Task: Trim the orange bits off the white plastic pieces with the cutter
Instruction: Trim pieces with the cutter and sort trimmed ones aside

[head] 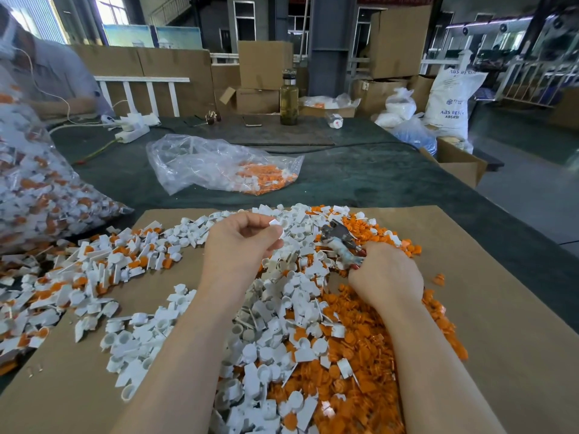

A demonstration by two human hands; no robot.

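Head view, small white piece (pixel 277 223), left-hand (pixel 241 242) pinched

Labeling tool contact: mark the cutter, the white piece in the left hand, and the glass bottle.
cutter (pixel 340 242), head view, on its worn metal body.
white piece (pixel 275 223), head view, on its top edge above the fingers.
glass bottle (pixel 288 100), head view, mid-body.

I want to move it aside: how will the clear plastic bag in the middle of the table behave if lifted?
The clear plastic bag is crumpled and mostly collapsed, so probably floppy. Its orange and white pieces sit at one end, so that end will likely sag. It looks light. I cannot tell where its mouth is, so pieces may spill.
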